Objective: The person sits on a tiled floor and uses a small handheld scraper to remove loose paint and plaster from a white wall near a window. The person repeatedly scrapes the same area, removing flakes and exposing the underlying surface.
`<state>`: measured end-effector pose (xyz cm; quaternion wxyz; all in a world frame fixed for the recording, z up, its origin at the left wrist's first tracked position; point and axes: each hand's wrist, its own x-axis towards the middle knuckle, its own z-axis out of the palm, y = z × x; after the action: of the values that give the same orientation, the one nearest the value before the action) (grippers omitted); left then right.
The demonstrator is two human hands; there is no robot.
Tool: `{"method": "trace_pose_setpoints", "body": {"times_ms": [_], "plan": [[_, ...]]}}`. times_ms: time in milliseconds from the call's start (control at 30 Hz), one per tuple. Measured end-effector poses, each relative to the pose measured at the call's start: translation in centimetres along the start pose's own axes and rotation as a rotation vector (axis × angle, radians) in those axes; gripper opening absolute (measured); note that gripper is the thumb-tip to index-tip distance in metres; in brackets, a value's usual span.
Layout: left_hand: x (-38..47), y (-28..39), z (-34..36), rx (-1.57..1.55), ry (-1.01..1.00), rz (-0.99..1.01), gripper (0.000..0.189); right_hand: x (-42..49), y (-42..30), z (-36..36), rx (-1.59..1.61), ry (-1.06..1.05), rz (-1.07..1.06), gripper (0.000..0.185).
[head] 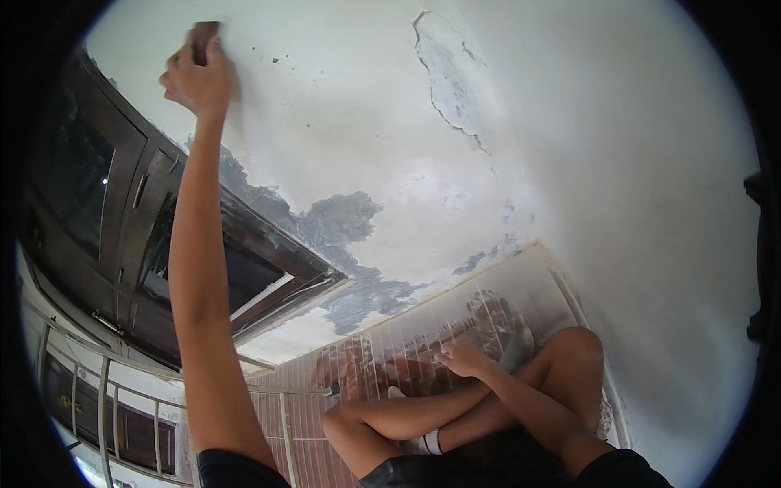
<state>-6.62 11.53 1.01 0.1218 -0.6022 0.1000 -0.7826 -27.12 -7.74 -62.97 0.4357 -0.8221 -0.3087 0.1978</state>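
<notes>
My left hand is raised at the upper left, its fingers closed around a dark reddish-brown block, perhaps a sanding block, against the pale painted wall. My right hand is low, over my crossed legs, with the fingers partly spread and nothing visible in it. Grey patches of bare plaster run along the window frame and down to the wall's lower edge. Higher on the wall, cracked paint outlines a long, lifted or peeled area.
A dark wooden window frame with glass panes lies at the left, behind my left arm. Metal railings stand at the lower left. Below is a reddish striped floor with whitish dust. Another pale wall rises at the right.
</notes>
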Motion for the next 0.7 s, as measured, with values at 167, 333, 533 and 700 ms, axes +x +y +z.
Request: {"method": "trace_pose_setpoints", "body": {"times_ms": [167,333,533,700], "plan": [[-8.0,4.3,-2.2,-0.137,-0.216,0.105,0.037,-0.2,0.2,0.3,-0.005,0.018,-0.031,0.062],[-23.6,9.7,-8.6,-0.289,-0.465,0.510,0.054,-1.1,0.4,0.2,-0.024,0.004,-0.017,0.059],[-20.6,8.1,-8.8,-0.206,-0.710,0.886,0.062,-1.7,0.3,0.0,-0.084,-0.054,0.027,0.060],[-2.6,1.4,-1.1,0.166,-0.205,0.092,0.040,-1.2,0.3,-0.2,-0.069,-0.076,0.066,0.061]]}}
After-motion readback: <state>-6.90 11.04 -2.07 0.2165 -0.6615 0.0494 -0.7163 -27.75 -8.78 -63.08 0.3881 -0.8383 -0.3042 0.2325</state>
